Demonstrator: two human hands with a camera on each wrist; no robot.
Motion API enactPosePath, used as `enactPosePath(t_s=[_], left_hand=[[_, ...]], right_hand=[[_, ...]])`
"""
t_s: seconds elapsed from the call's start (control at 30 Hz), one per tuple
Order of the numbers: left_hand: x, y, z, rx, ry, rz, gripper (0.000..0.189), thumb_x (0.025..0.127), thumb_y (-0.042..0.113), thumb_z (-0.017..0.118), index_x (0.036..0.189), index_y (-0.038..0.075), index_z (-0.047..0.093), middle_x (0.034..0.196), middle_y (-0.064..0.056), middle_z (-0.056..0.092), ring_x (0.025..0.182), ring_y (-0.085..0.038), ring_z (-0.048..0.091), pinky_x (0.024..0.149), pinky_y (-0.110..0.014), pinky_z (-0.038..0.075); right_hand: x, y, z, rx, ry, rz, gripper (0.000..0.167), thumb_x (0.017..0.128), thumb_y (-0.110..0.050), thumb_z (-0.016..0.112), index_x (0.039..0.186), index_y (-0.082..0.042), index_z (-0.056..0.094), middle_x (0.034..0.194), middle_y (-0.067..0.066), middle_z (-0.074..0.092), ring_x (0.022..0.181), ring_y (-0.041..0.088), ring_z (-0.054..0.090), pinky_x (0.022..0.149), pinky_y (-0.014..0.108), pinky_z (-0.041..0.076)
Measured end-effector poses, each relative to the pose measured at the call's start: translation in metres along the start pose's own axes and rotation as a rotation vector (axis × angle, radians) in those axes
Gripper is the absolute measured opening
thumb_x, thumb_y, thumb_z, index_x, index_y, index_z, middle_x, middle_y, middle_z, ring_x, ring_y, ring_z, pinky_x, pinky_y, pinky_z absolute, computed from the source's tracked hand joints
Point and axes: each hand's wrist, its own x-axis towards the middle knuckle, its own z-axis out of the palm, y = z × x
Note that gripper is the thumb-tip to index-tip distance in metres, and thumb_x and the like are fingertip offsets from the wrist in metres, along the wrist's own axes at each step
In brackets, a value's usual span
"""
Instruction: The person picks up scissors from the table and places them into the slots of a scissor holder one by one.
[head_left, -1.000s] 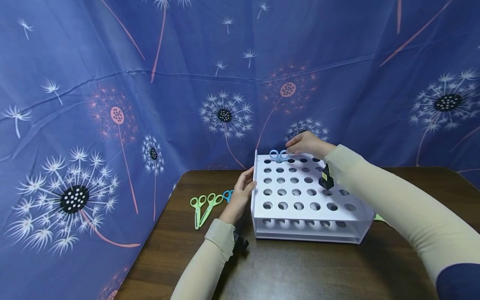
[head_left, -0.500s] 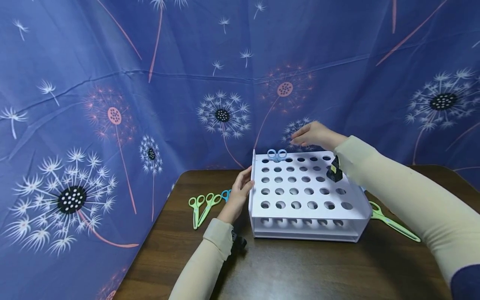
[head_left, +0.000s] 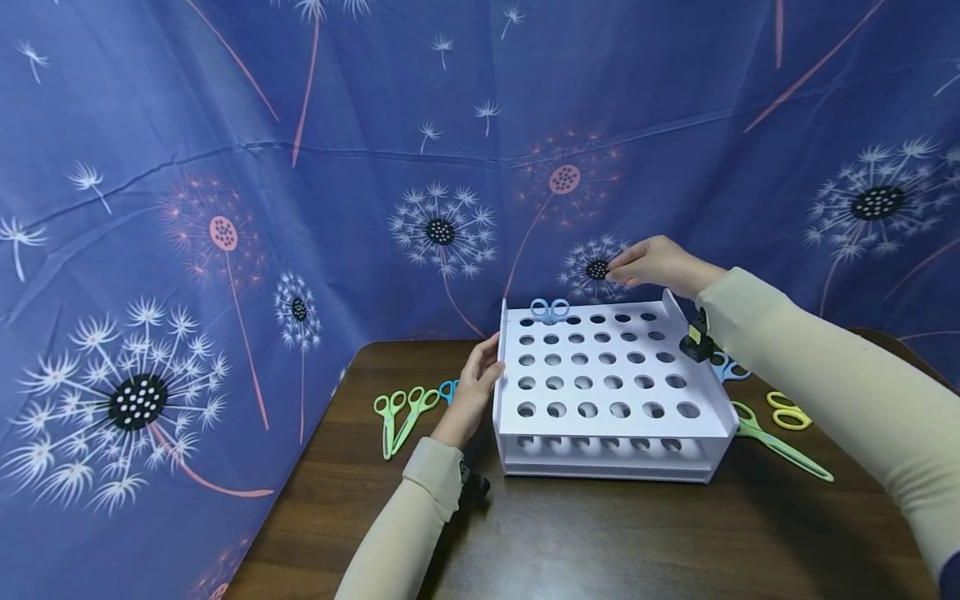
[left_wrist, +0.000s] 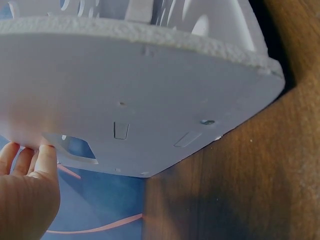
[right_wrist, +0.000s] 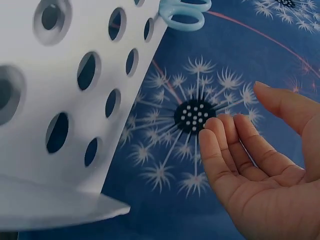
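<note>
Left hand [head_left: 472,387], fingers relaxed, is touching the left side of the white rack [head_left: 595,371], likely steadying it; right hand [head_left: 660,265], empty, thumb apart, is hovering above its back-right; blue scissors [head_left: 550,317] are standing handles-up in its back row.

cream sleeves [head_left: 817,383] | banded cuffs [head_left: 435,472] | black wrist cameras [head_left: 697,345], right one yellow-marked | navy upper-arm cloth [head_left: 952,575]
</note>
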Motion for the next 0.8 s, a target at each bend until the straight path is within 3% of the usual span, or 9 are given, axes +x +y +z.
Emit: enactPosePath(t_s=[0.2, 0.47, 0.7, 0.8], left_hand=[[0.006, -0.014, -0.004, -0.018, 0.006, -0.006, 0.052, 0.1, 0.007, 0.045, 0.151, 0.007, 0.03, 0.151, -0.019, 0.037, 0.136, -0.031, 0.039, 0.102, -0.032, 0.041], [0.007, -0.023, -0.006, -0.009, 0.018, -0.007, 0.052, 0.1, 0.013, 0.048, 0.15, 0.013, 0.034, 0.151, -0.014, 0.039, 0.135, -0.027, 0.04, 0.101, -0.033, 0.042], [0.008, -0.02, -0.006, -0.013, -0.008, -0.034, 0.053, 0.101, 0.01, 0.045, 0.152, 0.012, 0.03, 0.153, -0.016, 0.035, 0.136, -0.029, 0.038, 0.097, -0.029, 0.043], [0.008, -0.019, -0.006, -0.014, -0.023, -0.039, 0.054, 0.101, 0.008, 0.044, 0.152, 0.009, 0.027, 0.153, -0.018, 0.034, 0.136, -0.03, 0.038, 0.096, -0.029, 0.044]], right_hand=[[-0.005, 0.011, -0.006, 0.021, 0.02, -0.011, 0.05, 0.093, -0.028, 0.064, 0.132, 0.003, 0.056, 0.131, 0.017, 0.061, 0.11, 0.03, 0.06, 0.105, 0.055, 0.038], [-0.013, 0.024, -0.017, 0.015, 0.038, 0.019, 0.063, 0.092, -0.04, 0.064, 0.137, 0.002, 0.051, 0.142, 0.025, 0.047, 0.123, 0.039, 0.05, 0.107, 0.055, 0.036], [-0.021, 0.038, -0.027, 0.016, 0.107, 0.031, 0.066, 0.089, -0.043, 0.067, 0.134, 0.003, 0.054, 0.134, 0.024, 0.055, 0.118, 0.038, 0.055, 0.104, 0.054, 0.039], [-0.026, 0.047, -0.031, 0.011, 0.106, 0.055, 0.068, 0.089, -0.045, 0.067, 0.135, 0.002, 0.052, 0.138, 0.026, 0.051, 0.12, 0.039, 0.053, 0.106, 0.059, 0.034]])
